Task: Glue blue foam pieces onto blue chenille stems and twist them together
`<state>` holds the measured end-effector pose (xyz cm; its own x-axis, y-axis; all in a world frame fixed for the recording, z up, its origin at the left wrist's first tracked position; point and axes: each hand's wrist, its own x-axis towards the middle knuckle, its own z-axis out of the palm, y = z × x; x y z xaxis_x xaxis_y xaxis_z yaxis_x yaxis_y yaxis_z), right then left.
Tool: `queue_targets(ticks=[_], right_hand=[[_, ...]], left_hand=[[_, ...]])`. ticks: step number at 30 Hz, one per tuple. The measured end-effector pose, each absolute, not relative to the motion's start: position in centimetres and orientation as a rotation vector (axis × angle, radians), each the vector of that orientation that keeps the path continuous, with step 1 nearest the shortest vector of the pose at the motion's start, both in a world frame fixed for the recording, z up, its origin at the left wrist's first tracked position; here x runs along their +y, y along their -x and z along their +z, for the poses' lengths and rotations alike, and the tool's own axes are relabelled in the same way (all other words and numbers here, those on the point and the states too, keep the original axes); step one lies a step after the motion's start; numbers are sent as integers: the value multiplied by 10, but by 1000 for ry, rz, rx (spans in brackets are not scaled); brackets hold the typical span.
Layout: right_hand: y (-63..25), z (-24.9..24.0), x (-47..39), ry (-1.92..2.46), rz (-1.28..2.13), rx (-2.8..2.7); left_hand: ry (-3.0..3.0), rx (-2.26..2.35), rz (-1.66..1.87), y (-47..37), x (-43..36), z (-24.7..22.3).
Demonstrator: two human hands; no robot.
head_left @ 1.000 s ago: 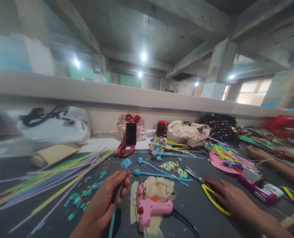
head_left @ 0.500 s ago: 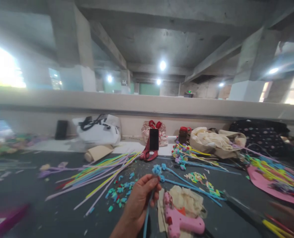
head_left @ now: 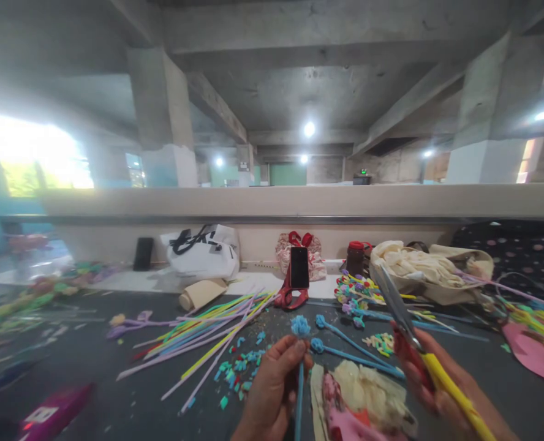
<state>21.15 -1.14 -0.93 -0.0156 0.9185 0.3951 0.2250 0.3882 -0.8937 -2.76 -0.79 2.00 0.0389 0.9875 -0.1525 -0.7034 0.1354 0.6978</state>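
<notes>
The left hand (head_left: 276, 383) pinches a blue stem (head_left: 300, 398) upright, just below its fluffy flower head (head_left: 300, 326). The right hand (head_left: 442, 380) is wrapped around yellow-handled scissors (head_left: 403, 315), blades pointing up. Between the hands lies a pink glue gun (head_left: 345, 422); beyond it, two knob-topped blue rods (head_left: 359, 357) rest on the dark table (head_left: 152, 392), near scattered coloured bits (head_left: 230, 370).

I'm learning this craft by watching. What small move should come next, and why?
Likely bring the scissors toward the blue knotted head: the right hand holds them raised, and the left hand grips the blue stem, leaving that head exposed on top.
</notes>
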Motion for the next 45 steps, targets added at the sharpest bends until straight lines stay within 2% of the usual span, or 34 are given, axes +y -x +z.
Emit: queue_targets(ticks=[5,9,16,27,36,45], right_hand=[[-152,18,-6,982,941,-1612],[-135,8,-8,978,920,-1618],[-138,-18,-9,1004,813,-1761],[-144,-18,-11,1039,453,-1907],[-142,-25,-7,1036,343,-1893],[-144,-24,-7,1027,405,-1898]], left_hand=[[-500,668,1361,26,-6,18],[-522,728,1365,23,-5,16],[-575,776,1326,21,-3,8],[-821,795,1268,29,4,3],[-823,787,1258,28,4,1],[-874,787,1256,29,5,-1]])
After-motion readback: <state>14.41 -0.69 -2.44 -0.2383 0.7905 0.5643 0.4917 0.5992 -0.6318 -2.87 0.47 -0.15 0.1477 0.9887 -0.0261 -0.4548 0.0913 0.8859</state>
